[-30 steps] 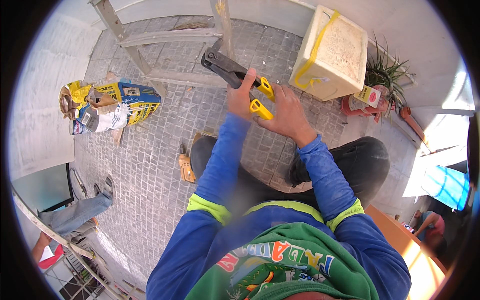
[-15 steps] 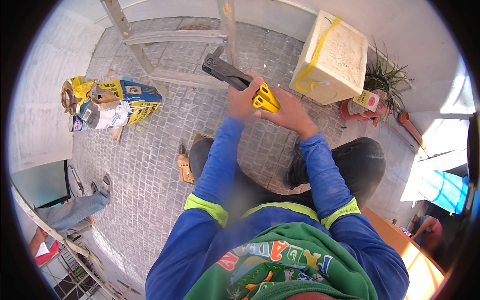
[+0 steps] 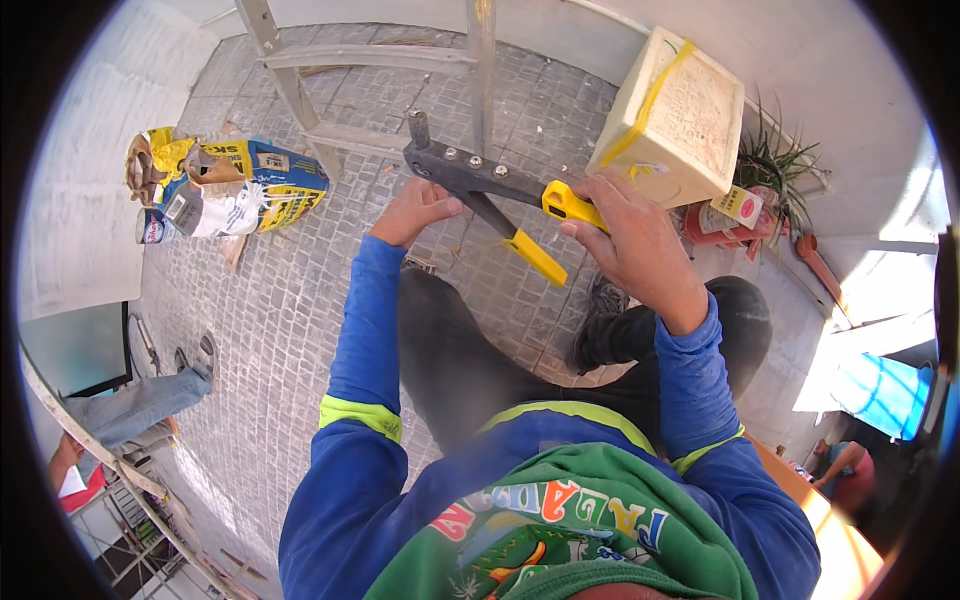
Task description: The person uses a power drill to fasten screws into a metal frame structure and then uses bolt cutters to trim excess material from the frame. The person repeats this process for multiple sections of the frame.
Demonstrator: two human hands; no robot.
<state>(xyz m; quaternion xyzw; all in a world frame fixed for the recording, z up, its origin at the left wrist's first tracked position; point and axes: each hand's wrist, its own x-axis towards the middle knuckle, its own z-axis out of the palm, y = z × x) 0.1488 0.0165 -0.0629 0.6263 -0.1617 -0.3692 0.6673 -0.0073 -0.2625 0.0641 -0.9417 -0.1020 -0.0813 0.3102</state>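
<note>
A black hand riveter with yellow grips hangs in front of me, its two handles spread apart. My right hand is closed around the yellow grip of the upper handle. The lower handle slants down toward my knees, with no hand on its yellow end. Just under the riveter's head, my left hand is closed, thumb and fingers drawn together. The tool partly covers those fingertips, and whatever they hold does not show.
Ahead stands a grey metal frame. Torn bags lie at left on the paving; a foam box with yellow strap stands at right beside a potted plant. Another person's legs show at lower left, and a person at lower right.
The riveter's handles have spread from closed to wide apart. My left hand has shifted left and down from the tool's body, while my right hand has moved right with the upper grip.
</note>
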